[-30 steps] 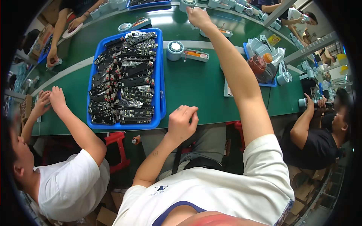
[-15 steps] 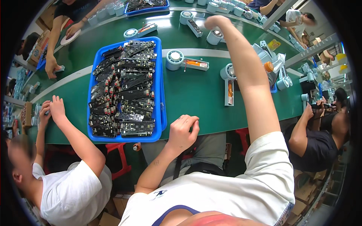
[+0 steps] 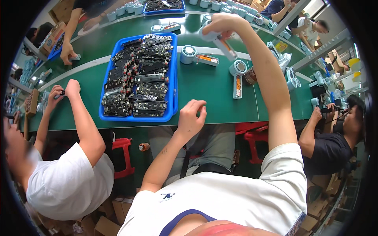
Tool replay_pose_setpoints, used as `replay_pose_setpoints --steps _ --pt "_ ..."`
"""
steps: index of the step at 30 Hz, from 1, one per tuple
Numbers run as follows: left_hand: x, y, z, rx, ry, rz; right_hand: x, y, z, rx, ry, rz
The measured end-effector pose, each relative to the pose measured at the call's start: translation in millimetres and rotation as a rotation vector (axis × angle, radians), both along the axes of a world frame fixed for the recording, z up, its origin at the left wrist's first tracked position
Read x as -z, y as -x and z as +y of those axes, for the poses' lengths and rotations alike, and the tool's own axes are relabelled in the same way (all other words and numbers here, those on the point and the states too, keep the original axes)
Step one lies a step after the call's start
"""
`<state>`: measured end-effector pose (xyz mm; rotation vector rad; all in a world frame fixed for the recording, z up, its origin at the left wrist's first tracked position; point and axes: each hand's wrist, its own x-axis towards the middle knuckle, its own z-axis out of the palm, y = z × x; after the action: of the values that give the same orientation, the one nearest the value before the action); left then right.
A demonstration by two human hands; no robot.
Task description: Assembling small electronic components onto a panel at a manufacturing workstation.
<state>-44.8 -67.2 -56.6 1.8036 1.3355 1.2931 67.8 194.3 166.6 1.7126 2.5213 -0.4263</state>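
My right hand (image 3: 224, 24) is stretched out over the far side of the green table, closed around a light blue handheld fan (image 3: 213, 34). The fan's opened handle hangs down toward me and shows an orange battery. Below it lies a second fan (image 3: 238, 67) with its open handle pointing at me. Another fan (image 3: 188, 54) rests further left, its battery handle turned to the right. At the near table edge, my left hand (image 3: 191, 118) hovers with loosely curled fingers, thumb and forefinger apart, holding nothing. Beside it stands a blue tray (image 3: 173, 106) heaped with black circuit boards (image 3: 151, 84).
One more fan (image 3: 157, 28) lies beyond the tray. A brown round object (image 3: 250, 76) is partly hidden by my right forearm. At left, a co-worker in a white shirt (image 3: 63, 181) handles a small part. Another person (image 3: 328, 137) sits at the right. Red stools (image 3: 124, 157) stand below the table.
My right hand has picked up a fan from the far side and drawn it slightly left. My left hand's fingers have loosened a little. The whole view has shifted.
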Motion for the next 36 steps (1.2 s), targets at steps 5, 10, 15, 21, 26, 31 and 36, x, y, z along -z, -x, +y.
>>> replay_pose_setpoints --steps 5,10,15,21,26,31,36 --pt "-7 -5 0 -0.273 -0.241 -0.096 30 32 -113 -0.158 0.289 -0.213" --pt "-16 -9 -2 -0.199 -0.188 0.130 66 44 -113 -0.210 0.245 -0.280" --pt "-12 -5 -3 -0.132 -0.179 0.253 38 76 -2 -0.156 -0.091 -0.147" --pt "-1 -10 1 -0.226 -0.173 0.134 132 88 127 -0.385 -0.510 -0.021" --pt "6 -10 12 -0.180 -0.045 0.086 121 90 131 -0.402 -0.418 -0.129" --pt "0 -30 26 -0.184 0.027 -0.116 85 54 109 -0.118 -0.495 -0.007" --pt "-11 -83 62 -0.218 0.069 -0.307 43 13 1 0.047 -0.552 0.358"
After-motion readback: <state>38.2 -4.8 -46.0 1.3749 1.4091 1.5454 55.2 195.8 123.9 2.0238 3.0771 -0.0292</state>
